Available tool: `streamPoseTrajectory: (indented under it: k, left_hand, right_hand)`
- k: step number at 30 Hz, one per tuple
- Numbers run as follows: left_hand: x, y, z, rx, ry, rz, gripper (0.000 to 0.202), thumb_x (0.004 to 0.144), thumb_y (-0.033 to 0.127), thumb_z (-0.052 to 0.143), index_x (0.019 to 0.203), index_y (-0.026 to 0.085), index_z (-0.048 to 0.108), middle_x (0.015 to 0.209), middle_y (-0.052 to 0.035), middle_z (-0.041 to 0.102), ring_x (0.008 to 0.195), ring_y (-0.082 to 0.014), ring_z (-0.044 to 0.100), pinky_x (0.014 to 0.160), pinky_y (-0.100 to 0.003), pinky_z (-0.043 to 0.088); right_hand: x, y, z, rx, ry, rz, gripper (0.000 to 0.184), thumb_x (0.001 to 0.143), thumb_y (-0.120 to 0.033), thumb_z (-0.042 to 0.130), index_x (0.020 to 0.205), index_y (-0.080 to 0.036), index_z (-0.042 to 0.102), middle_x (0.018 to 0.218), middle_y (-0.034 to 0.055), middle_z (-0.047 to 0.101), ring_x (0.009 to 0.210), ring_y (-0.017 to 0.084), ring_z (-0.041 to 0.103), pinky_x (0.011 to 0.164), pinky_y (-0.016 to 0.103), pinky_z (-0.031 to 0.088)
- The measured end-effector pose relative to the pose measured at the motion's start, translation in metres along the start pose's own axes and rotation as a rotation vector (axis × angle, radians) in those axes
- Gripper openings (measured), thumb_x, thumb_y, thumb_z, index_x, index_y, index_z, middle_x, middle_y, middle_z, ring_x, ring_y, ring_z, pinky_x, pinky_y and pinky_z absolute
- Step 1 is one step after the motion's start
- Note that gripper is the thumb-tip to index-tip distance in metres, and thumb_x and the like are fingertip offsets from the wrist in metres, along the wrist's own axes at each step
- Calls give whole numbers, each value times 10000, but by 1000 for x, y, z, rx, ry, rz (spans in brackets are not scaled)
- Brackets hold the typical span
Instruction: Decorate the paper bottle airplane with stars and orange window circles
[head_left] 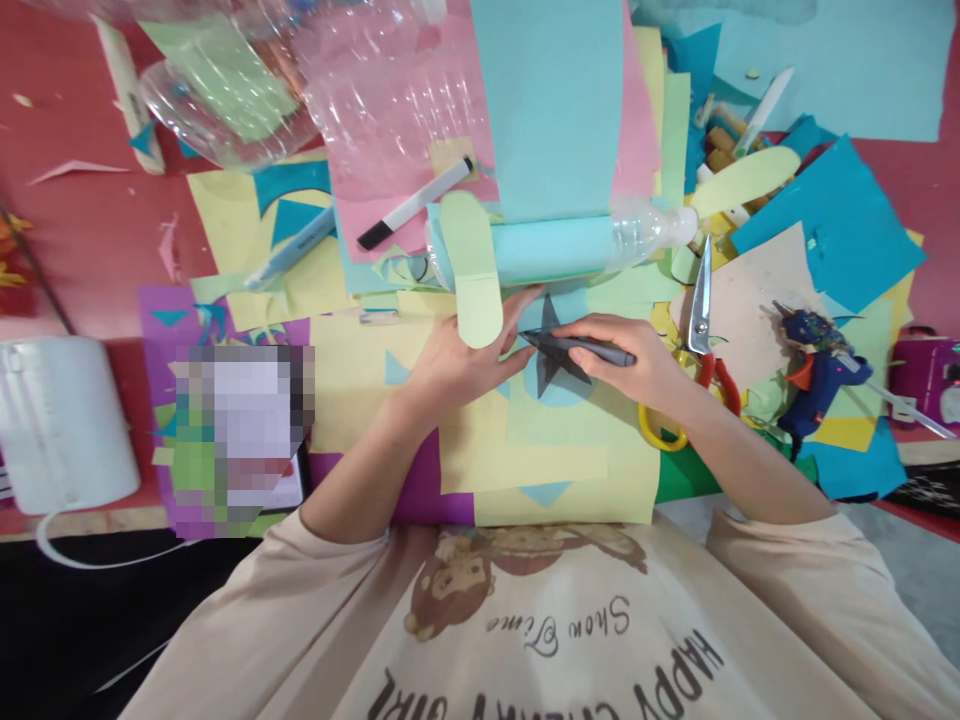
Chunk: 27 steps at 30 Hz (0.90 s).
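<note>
My right hand point(626, 358) is closed round a dark grey marker point(581, 348), whose tip touches a black star point(553, 350) drawn on a light blue paper circle point(556, 385). My left hand point(463, 358) lies flat with fingers stretched, pressing the paper beside the star. Both rest on yellow paper sheets point(555, 450). Just beyond the hands lies a clear plastic bottle point(570, 245) wrapped in light blue paper, with a pale green paper paddle point(471, 270) stuck across it.
Scissors point(701, 320) with red and yellow handles lie right of my hand, a blue glue gun point(817, 375) further right. A black-capped white marker point(416, 203) lies on pink paper. Clear plastic bottle pieces point(225, 100) sit far left; a white tub point(64, 420) stands left.
</note>
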<state>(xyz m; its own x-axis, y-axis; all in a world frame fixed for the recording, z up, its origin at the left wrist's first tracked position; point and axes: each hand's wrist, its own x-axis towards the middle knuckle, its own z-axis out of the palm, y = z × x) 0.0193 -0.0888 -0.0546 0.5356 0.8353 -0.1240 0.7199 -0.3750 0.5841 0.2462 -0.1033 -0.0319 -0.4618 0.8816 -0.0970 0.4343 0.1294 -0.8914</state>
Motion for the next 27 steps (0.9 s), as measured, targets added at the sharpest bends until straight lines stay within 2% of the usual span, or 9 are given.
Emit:
streamPoseTrajectory:
  k: [9, 13, 18, 24, 27]
  left_hand:
    - [0, -1, 0, 2, 0, 2, 591, 892, 310, 522, 1453, 227, 356, 726, 43, 490, 622, -100, 445, 609, -210, 371]
    - [0, 0, 0, -7, -7, -5, 595, 887, 306, 522, 1453, 219, 361, 730, 40, 491, 627, -104, 449, 612, -215, 372]
    - [1, 1, -1, -25, -18, -25, 599, 884, 308, 520, 1456, 237, 358, 745, 35, 515, 624, -101, 451, 608, -212, 361]
    - [1, 3, -2, -13, -48, -79, 610, 869, 308, 541, 1453, 272, 365, 742, 37, 510, 622, -108, 458, 603, -219, 358]
    - [1, 2, -1, 9, -28, -45, 597, 879, 318, 524, 1452, 256, 368, 736, 33, 511, 622, -112, 463, 607, -222, 365]
  right_hand:
    - [0, 1, -1, 9, -49, -12, 276, 915, -313, 546, 1095, -173, 701, 1065, 69, 722, 918, 176, 665, 766, 266, 500]
    - [-1, 2, -1, 45, -9, 16, 274, 901, -356, 568, 1048, -172, 708, 981, 63, 723, 802, 159, 644, 670, 257, 484]
    - [-4, 4, -7, 160, 41, 31, 342, 928, -394, 524, 1191, -218, 651, 1035, 55, 706, 709, 125, 608, 631, 260, 483]
    - [-7, -24, -28, 65, 102, 31, 165, 880, -354, 615, 925, -228, 711, 809, 22, 695, 671, 132, 605, 569, 255, 453]
    - [0, -29, -26, 49, 154, 35, 157, 887, -338, 600, 832, -216, 683, 765, 15, 681, 669, 132, 598, 585, 257, 453]
